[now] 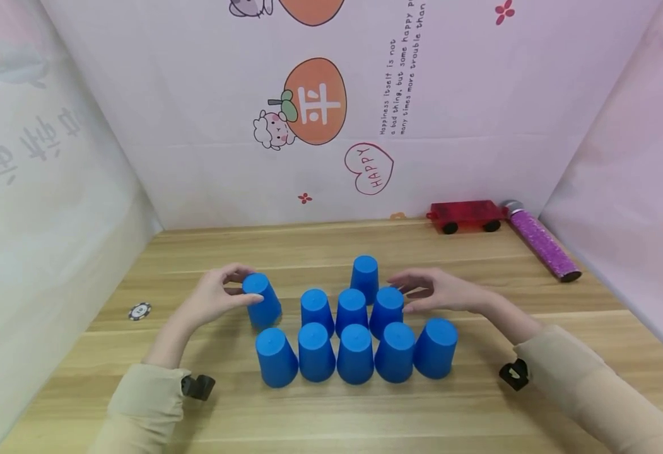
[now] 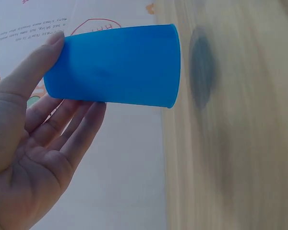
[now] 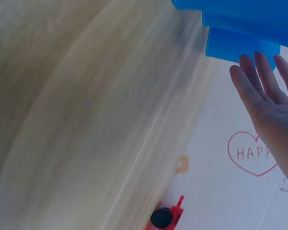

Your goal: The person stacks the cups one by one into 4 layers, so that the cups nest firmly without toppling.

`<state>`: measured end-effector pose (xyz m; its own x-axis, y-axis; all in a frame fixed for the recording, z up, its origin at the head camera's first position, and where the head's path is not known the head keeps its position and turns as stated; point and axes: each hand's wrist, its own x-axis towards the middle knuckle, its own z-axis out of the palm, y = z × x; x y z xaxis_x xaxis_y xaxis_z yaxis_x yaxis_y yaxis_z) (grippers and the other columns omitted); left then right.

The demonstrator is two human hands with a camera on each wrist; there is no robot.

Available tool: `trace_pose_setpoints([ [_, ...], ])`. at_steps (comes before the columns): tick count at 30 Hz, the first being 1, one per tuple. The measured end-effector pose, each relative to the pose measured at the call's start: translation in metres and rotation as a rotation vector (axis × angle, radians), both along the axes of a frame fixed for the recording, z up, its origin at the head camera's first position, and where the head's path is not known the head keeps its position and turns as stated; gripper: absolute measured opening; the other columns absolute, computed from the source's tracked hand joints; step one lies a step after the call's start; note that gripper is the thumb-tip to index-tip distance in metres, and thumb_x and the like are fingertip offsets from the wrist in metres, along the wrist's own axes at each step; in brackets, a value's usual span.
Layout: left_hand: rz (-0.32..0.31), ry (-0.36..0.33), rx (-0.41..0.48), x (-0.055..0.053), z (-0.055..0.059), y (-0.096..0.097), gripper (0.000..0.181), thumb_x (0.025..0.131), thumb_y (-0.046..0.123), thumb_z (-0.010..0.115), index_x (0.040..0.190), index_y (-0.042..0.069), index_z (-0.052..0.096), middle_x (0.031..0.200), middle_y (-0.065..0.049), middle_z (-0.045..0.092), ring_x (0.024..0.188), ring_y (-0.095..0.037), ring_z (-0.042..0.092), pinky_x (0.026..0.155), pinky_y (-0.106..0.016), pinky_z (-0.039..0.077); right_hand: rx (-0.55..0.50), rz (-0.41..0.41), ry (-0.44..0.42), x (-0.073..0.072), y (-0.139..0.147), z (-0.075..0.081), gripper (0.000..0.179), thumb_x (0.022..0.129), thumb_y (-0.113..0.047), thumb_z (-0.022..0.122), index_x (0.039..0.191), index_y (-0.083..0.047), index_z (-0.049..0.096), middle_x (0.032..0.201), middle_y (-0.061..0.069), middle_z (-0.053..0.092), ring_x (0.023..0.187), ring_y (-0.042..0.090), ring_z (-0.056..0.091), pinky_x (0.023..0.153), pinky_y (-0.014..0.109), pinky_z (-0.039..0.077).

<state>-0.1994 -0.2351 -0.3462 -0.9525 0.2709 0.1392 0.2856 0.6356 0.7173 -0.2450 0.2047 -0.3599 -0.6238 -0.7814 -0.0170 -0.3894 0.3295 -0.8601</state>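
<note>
My left hand (image 1: 217,293) grips an upside-down blue cup (image 1: 263,306) between thumb and fingers. In the left wrist view that same cup (image 2: 113,67) hangs slightly above the tabletop, its shadow apart from its rim. My right hand (image 1: 441,290) is beside the right-hand cup (image 1: 387,312) of a middle row of three, with a single cup (image 1: 364,277) behind that row. In the right wrist view its fingers (image 3: 266,79) are extended near the cups and hold nothing. A front row of several upside-down blue cups (image 1: 356,354) stands nearest me.
A red toy cart (image 1: 467,214) stands by the back wall, beside a glittery purple microphone (image 1: 544,244). On the left of the wooden table (image 1: 331,419) lies a poker chip (image 1: 140,311). Printed white sheets (image 1: 206,157) enclose the back and sides.
</note>
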Motion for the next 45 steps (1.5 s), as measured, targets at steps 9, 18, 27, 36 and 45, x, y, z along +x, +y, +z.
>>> trace_pose_setpoints([
  [9, 0.016, -0.028, -0.046, -0.026, 0.01, 0.006, 0.058, 0.079, 0.039, 0.075, 0.122, 0.007, 0.055, 0.121, -0.015, 0.06, 0.114, -0.034, 0.058, 0.09, -0.044, 0.053, 0.004, 0.004, 0.008, 0.004, -0.009, 0.001, 0.056, 0.088, -0.016, 0.066, 0.136, 0.0, 0.043, 0.133, 0.018, 0.054, 0.119, 0.033, 0.055, 0.096, 0.039, 0.05],
  [18, -0.032, -0.065, -0.066, -0.057, 0.008, 0.024, 0.056, 0.078, 0.041, 0.074, 0.121, 0.01, 0.057, 0.122, -0.013, 0.06, 0.114, -0.032, 0.057, 0.09, -0.044, 0.053, -0.005, 0.003, 0.015, 0.006, -0.014, -0.002, 0.052, 0.088, -0.016, 0.066, 0.134, -0.003, 0.046, 0.131, 0.014, 0.056, 0.117, 0.03, 0.057, 0.095, 0.039, 0.051],
  [27, -0.098, -0.078, -0.052, -0.071, 0.002, 0.048, 0.054, 0.078, 0.038, 0.075, 0.121, 0.009, 0.058, 0.121, -0.012, 0.06, 0.113, -0.031, 0.058, 0.092, -0.044, 0.052, 0.0, -0.026, 0.019, 0.008, -0.015, -0.006, 0.05, 0.088, -0.018, 0.066, 0.133, -0.008, 0.049, 0.129, 0.011, 0.057, 0.118, 0.028, 0.057, 0.094, 0.037, 0.052],
  [36, -0.173, -0.083, -0.036, -0.077, 0.005, 0.075, 0.049, 0.081, 0.034, 0.073, 0.121, 0.01, 0.058, 0.122, -0.011, 0.06, 0.114, -0.031, 0.058, 0.092, -0.044, 0.052, -0.033, -0.015, 0.01, 0.007, -0.016, -0.006, 0.046, 0.087, -0.016, 0.067, 0.13, -0.008, 0.051, 0.126, 0.012, 0.059, 0.114, 0.017, 0.059, 0.092, 0.035, 0.053],
  [45, -0.252, -0.088, -0.035, -0.078, 0.0, 0.091, 0.044, 0.081, 0.031, 0.074, 0.119, 0.012, 0.06, 0.118, -0.008, 0.062, 0.111, -0.027, 0.059, 0.09, -0.041, 0.053, -0.044, -0.004, 0.002, 0.006, -0.013, -0.009, 0.044, 0.088, -0.015, 0.066, 0.129, -0.009, 0.051, 0.125, 0.012, 0.059, 0.112, 0.012, 0.059, 0.092, 0.032, 0.053],
])
